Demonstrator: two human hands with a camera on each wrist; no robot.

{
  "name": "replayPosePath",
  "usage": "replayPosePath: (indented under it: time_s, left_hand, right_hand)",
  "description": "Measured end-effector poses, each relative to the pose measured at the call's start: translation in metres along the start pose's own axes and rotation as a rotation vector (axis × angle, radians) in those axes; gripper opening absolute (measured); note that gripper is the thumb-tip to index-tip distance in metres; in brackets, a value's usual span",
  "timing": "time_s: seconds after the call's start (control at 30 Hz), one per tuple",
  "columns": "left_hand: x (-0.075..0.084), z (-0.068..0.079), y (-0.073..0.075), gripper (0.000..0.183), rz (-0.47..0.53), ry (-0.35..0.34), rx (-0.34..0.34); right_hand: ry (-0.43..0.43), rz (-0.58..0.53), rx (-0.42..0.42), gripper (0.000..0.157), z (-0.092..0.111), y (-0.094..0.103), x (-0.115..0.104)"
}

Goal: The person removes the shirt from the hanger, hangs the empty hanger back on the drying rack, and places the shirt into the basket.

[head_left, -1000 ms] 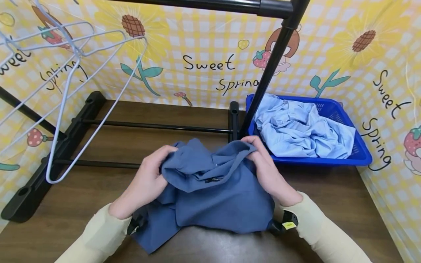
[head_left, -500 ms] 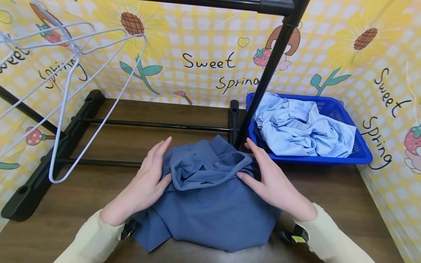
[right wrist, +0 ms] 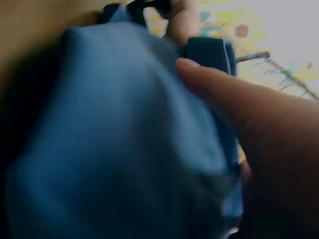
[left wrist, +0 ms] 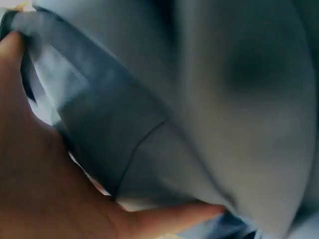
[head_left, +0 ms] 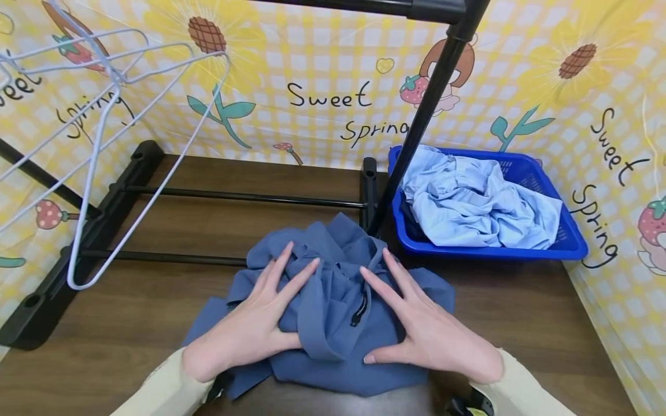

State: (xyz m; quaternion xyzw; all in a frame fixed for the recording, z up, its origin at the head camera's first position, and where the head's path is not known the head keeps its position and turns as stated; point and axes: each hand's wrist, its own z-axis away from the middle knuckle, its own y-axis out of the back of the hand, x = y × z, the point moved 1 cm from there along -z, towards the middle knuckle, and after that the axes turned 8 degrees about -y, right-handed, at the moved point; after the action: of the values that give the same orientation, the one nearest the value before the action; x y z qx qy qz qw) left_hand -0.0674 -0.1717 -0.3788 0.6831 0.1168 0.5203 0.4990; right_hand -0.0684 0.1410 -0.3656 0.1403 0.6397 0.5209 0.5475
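Note:
A crumpled blue-grey garment [head_left: 338, 372] lies heaped on the brown tabletop in front of me, with a small black label [head_left: 359, 312] showing in its folds. My left hand [head_left: 244, 329] is laid over its left side, fingers spread and thumb pointing inward. On the opposite side my right hand [head_left: 426, 326] touches the cloth, its fingers also spread and fairly straight. Folded fabric bulges up between the two hands. In the left wrist view, the garment [left wrist: 239, 124] fills most of the picture beside the thumb. The right wrist view shows the garment [right wrist: 109, 124] blurred.
A blue plastic basket [head_left: 499, 253] holding light blue cloth [head_left: 478, 196] stands at the back right. The black clothes rack [head_left: 426, 110] rises beside it, its lower bars [head_left: 234, 196] crossing behind the garment. White wire hangers [head_left: 88, 173] hang at the left. Patterned yellow cloth lines the walls.
Both hands have let go of the garment's bunched edge, spread apart, then come down and inward onto the cloth. The garment has settled lower, its edge bunching into upright folds.

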Motion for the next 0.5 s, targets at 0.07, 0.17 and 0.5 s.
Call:
replayPosePath:
  time_s: [0.07, 0.17, 0.5]
  left_hand:
    - [-0.001, -0.006, -0.006, 0.111, -0.01, -0.036, -0.022]
    - [-0.004, -0.015, -0.009, 0.116, -0.045, -0.055, -0.045]
    - [-0.01, -0.027, -0.01, 0.093, -0.241, -0.16, 0.062]
  right_hand:
    - [0.014, -0.003, 0.001, 0.116, -0.01, -0.008, 0.008]
    - [0.011, -0.001, -0.004, 0.117, -0.021, -0.016, 0.015]
    - [-0.021, 0.038, 0.059, 0.118, -0.039, -0.023, 0.014]
